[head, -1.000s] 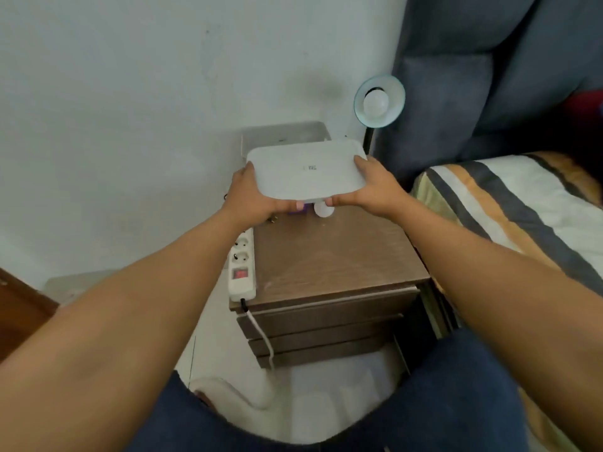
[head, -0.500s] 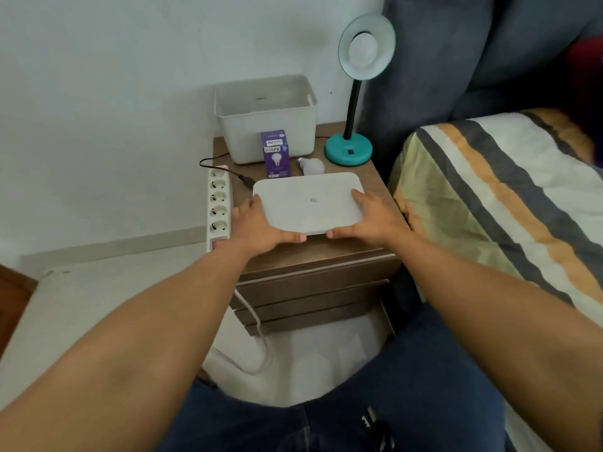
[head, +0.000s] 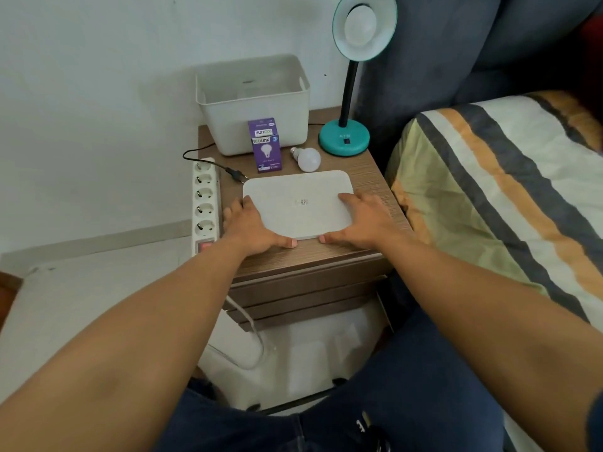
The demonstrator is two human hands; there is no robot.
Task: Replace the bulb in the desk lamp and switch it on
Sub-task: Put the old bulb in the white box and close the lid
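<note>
Soft even daylight, wide-angle edge distortion

lid [head: 298,203] before box [head: 265,145] | bulb [head: 306,158] left of lamp [head: 344,140]

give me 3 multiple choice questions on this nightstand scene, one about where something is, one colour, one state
1. Where does the loose bulb lie?
A. inside the white bin
B. on the nightstand between the purple bulb box and the lamp base
C. on the bed

2. What colour is the lamp base?
A. teal
B. red
C. yellow

3. What state is the lamp's plug in?
A. pushed into the power strip
C. hidden inside a drawer
B. lying unplugged on the nightstand

Answers: 1 B, the bulb rests on the wood right of the purple bulb box. 2 A, the base is teal with a black neck. 3 B, the plug lies on the nightstand beside the power strip, whose visible sockets are empty, while the left hand and right hand hold the white lid.
</note>
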